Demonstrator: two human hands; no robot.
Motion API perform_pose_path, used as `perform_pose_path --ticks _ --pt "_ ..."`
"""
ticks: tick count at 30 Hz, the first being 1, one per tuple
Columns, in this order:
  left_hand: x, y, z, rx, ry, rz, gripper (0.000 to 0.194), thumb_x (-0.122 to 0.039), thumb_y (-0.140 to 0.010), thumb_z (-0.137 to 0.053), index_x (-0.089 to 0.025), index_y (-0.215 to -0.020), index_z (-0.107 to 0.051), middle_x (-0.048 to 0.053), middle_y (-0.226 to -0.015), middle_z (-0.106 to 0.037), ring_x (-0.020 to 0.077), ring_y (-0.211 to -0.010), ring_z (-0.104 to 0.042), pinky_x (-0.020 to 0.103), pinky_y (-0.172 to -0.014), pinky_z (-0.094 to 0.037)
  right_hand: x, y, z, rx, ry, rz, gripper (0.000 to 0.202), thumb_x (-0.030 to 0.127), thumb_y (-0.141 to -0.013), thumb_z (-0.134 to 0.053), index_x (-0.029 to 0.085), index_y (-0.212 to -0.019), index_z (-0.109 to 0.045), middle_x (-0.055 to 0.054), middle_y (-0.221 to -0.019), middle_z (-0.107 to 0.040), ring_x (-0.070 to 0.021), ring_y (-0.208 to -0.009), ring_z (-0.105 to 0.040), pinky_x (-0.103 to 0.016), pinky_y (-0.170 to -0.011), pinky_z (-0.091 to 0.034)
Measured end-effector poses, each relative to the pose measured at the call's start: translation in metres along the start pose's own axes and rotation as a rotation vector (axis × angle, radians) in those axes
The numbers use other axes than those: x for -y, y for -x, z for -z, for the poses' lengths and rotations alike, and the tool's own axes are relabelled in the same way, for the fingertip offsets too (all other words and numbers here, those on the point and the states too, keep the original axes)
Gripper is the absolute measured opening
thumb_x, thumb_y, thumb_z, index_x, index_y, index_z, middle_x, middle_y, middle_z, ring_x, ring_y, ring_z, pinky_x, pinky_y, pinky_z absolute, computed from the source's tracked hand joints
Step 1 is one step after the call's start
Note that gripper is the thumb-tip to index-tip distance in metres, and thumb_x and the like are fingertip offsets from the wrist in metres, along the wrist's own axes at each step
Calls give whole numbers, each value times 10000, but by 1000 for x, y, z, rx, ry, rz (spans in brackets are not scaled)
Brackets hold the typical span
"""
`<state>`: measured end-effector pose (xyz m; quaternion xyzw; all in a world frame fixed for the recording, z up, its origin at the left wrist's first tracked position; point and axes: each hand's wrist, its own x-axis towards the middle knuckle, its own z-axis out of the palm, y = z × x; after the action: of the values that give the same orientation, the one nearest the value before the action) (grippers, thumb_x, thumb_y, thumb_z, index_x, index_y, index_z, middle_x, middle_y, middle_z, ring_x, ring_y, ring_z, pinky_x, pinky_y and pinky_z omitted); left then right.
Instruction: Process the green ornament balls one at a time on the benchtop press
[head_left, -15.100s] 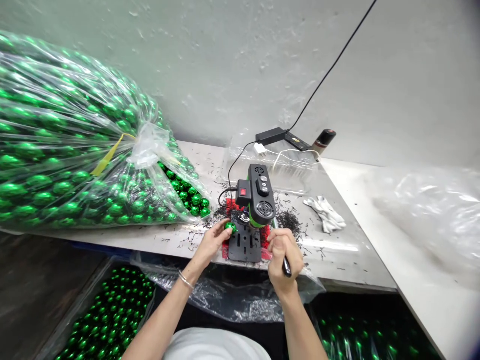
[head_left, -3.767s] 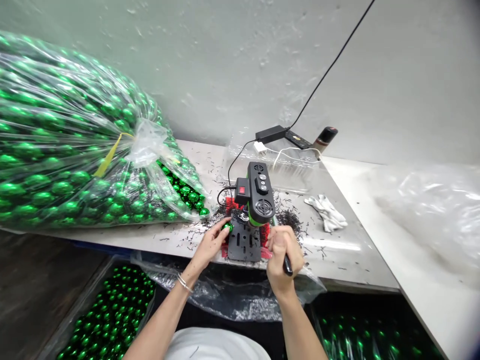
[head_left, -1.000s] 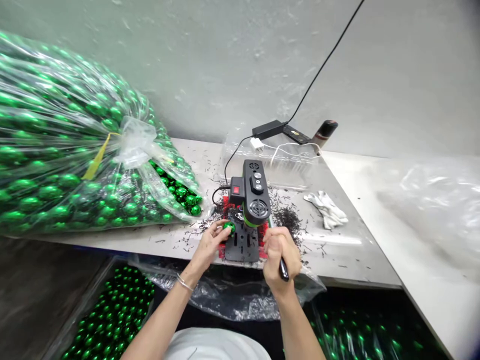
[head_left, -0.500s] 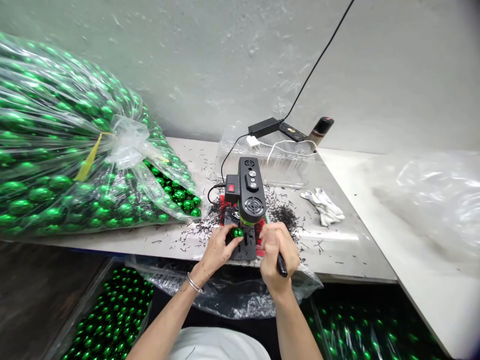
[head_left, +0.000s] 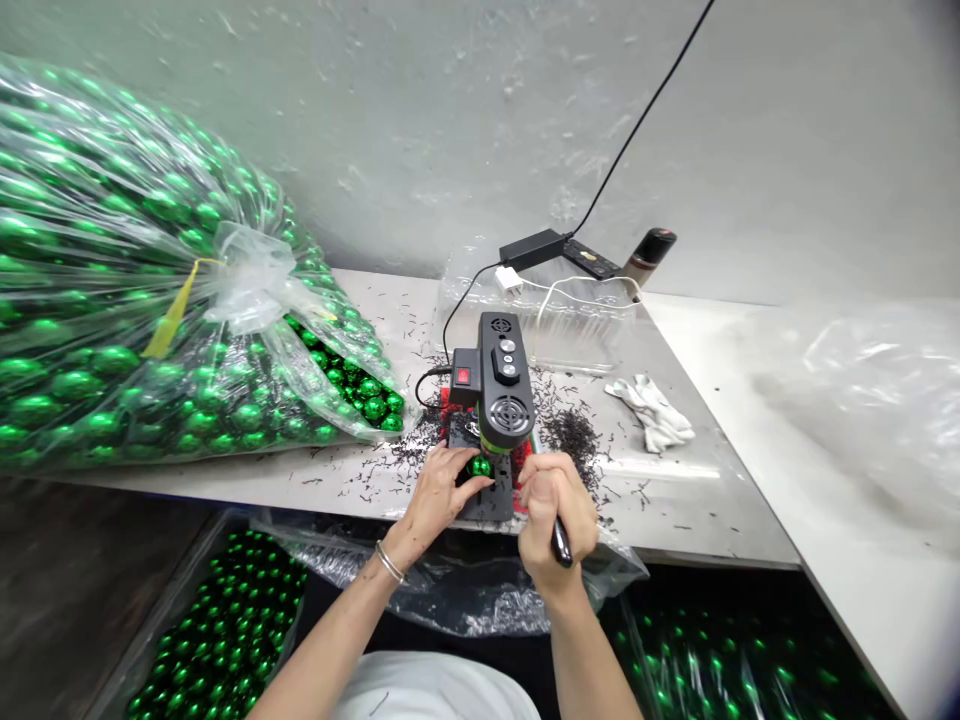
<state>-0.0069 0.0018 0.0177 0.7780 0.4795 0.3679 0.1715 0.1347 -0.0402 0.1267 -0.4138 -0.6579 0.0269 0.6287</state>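
Note:
My left hand (head_left: 439,488) holds a shiny green ball (head_left: 480,466) between thumb and fingers, low under the front of a small black bench drill (head_left: 506,385). The ball is on or just above the drill's slotted black base (head_left: 491,505); the head hides the tip of the tool. Closed in a fist, my right hand (head_left: 557,515) grips the drill's lever (head_left: 562,545), whose black end sticks out below the fist. Dark shavings (head_left: 571,433) lie heaped to the right of the drill and scattered around it.
A large clear bag of green balls (head_left: 150,330) fills the left of the table. Clear plastic trays (head_left: 574,335), a black power adapter (head_left: 532,247) and a spray can (head_left: 651,252) stand behind. White gloves (head_left: 651,412) lie right. More green balls (head_left: 225,620) sit below the table edge.
The green ball has shifted slightly right under the drill head, with my left fingers around it. My right hand stays on the lever, whose end is slightly lower. The view has moved a little.

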Motion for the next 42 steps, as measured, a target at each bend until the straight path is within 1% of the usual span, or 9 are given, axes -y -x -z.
perform_pose_path --ticks 6,13,21,24,29,35,37,40,42 --pt "1 4 -14 -96 9 29 248 -375 -906 -675 -202 -1082 -701 84 -1052 -741 263 -1013 -673 528 -1050 -449 -8 11 1 27 15 27 242 63 -912 -416 209 -727 -471 -2 -730 -527 -123 -663 -528 -274 -588 -434" --pt "4 6 -15 -73 24 28 257 -376 -897 -687 -194 -1079 -703 80 -1018 -717 263 -989 -649 477 -973 -481 -40 43 -13 -54 25 167 246 145 -946 -351 213 -747 -478 -10 -760 -531 -135 -638 -506 -328 -628 -460" --pt "5 6 -16 -34 59 58 263 -370 -903 -679 -210 -1111 -690 84 -1064 -718 268 -1035 -649 501 -1027 -449 -56 60 -23 -124 7 126 241 209 -969 -338 242 -765 -462 2 -760 -521 -150 -632 -541 -379 -683 -514" --pt "4 5 -16 -35 68 60 261 -348 -892 -694 -204 -1110 -694 90 -1074 -723 271 -1043 -655 520 -1045 -437 -59 61 -23 -80 25 160 252 212 -978 -337 245 -757 -452 10 -760 -510 -151 -657 -571 -369 -679 -512" --pt "2 0 -16 -41 86 84 274 -328 -845 -751 -202 -1085 -710 89 -1077 -734 271 -1044 -663 534 -1066 -431 -42 42 -12 -31 12 168 250 163 -967 -355 224 -745 -454 13 -773 -512 -133 -680 -582 -332 -683 -488" --pt "-8 16 -12 -46 134 103 327 -308 -883 -704 -194 -1188 -670 118 -1155 -710 278 -1105 -643 520 -1036 -471 5 -16 6 50 -42 -146 303 124 -956 -441 207 -664 -444 12 -691 -507 -119 -643 -517 -286 -602 -399" --pt "-13 34 -6 3 127 60 424 -335 -893 -689 -194 -1286 -616 141 -1229 -678 288 -1171 -612 521 -1049 -466 11 -23 7 46 -50 -152 318 136 -957 -455 210 -648 -445 17 -652 -485 -128 -636 -517 -292 -604 -393" --pt "-15 53 10 85 69 -41 762 -531 -822 -727 -193 -1452 -466 188 -1379 -590 341 -1304 -529 590 -1120 -383 9 -18 4 -12 -44 -111 315 130 -953 -457 209 -648 -460 12 -642 -501 -140 -651 -534 -294 -607 -396" --pt "-8 50 28 39 -4 -60 806 -588 -834 -685 -186 -1482 -425 202 -1424 -552 361 -1342 -494 607 -1134 -354 4 -10 1 -35 -43 -95 312 118 -947 -458 206 -648 -462 6 -656 -519 -140 -654 -537 -293 -602 -394"
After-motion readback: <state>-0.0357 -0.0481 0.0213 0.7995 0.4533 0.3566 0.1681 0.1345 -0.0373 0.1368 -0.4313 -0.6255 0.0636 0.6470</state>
